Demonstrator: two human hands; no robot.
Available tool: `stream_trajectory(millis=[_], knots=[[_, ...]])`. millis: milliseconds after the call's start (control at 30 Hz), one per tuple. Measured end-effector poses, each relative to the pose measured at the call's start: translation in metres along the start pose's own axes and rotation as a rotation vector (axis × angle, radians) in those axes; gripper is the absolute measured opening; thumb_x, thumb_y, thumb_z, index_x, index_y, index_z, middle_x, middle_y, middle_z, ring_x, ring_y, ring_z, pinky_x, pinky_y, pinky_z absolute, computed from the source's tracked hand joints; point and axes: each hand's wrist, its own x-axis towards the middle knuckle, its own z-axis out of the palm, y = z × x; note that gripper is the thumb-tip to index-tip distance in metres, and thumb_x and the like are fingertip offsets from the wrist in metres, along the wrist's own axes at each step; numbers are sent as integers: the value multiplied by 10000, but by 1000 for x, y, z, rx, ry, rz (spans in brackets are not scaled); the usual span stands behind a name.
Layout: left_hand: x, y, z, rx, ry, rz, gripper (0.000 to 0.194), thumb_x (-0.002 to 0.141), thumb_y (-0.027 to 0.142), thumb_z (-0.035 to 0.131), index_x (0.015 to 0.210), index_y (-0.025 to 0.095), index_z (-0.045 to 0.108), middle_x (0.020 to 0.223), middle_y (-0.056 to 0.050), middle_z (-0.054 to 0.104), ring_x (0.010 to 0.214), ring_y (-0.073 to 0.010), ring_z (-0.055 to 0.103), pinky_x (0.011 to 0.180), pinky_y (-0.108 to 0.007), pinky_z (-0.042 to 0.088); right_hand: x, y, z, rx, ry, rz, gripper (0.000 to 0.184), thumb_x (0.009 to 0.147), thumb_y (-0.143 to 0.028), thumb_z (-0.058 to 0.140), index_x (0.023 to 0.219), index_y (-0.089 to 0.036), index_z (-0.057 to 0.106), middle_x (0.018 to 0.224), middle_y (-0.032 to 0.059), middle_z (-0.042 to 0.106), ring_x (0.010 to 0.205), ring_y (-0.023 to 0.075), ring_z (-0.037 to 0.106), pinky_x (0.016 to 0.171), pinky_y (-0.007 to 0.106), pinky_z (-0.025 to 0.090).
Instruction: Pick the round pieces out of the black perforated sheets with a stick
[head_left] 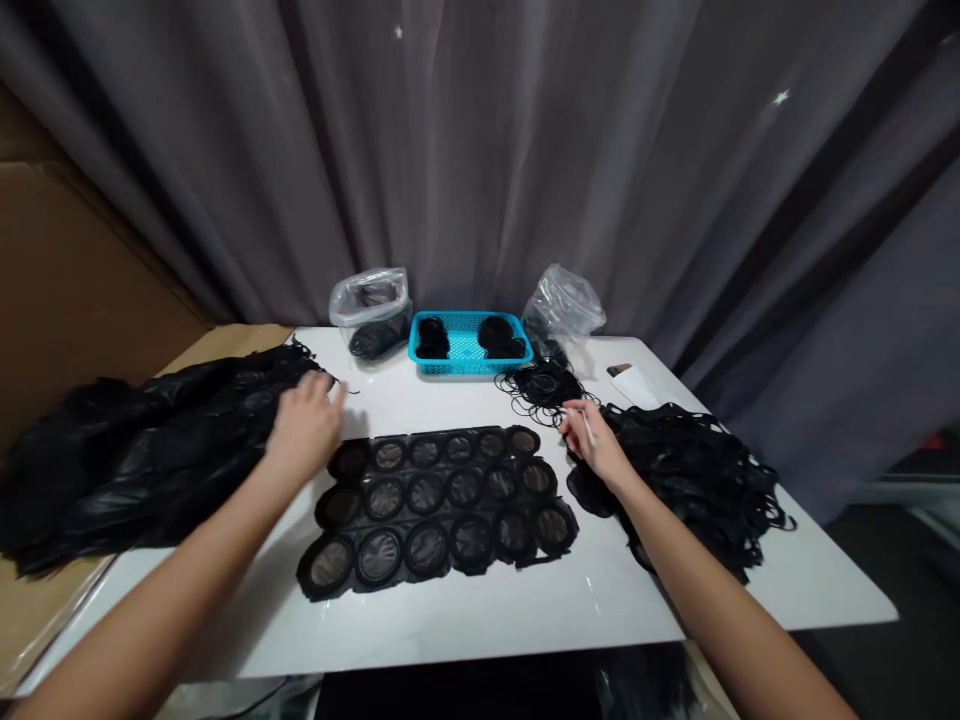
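Observation:
A black sheet [439,480] with three rows of ring-framed round windows lies flat on the white table. Just beyond its left end hovers my left hand [304,425], a little blurred, fingers apart with nothing visible in them. Beside it, a large heap of black sheets [172,430] covers the table's left side. My right hand [591,440] is closed around a thin white pen-like stick [589,428], past the sheet's right end. Close by that hand are a tangle of thin black rings [546,385] and a pile of cut black sheet scraps [690,475].
At the back stands a blue plastic basket [471,368] with bundles of black rings. Clear plastic bags flank it, a left one [371,305] and a right one [566,305], both with dark contents. A white paper [637,388] lies back right. Cardboard [75,240] rises at left.

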Motion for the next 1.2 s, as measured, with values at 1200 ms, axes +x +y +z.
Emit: stream_trajectory(millis=[1200], knots=[[-16, 200, 21, -553, -176, 575, 663, 928, 449, 602, 1504, 213, 374, 1627, -125, 238, 1509, -345, 168, 1199, -578, 153, 21, -5, 15, -168, -456, -65, 165, 846, -245, 627, 694, -204, 578, 860, 41, 675, 834, 190, 626, 779, 318, 470]])
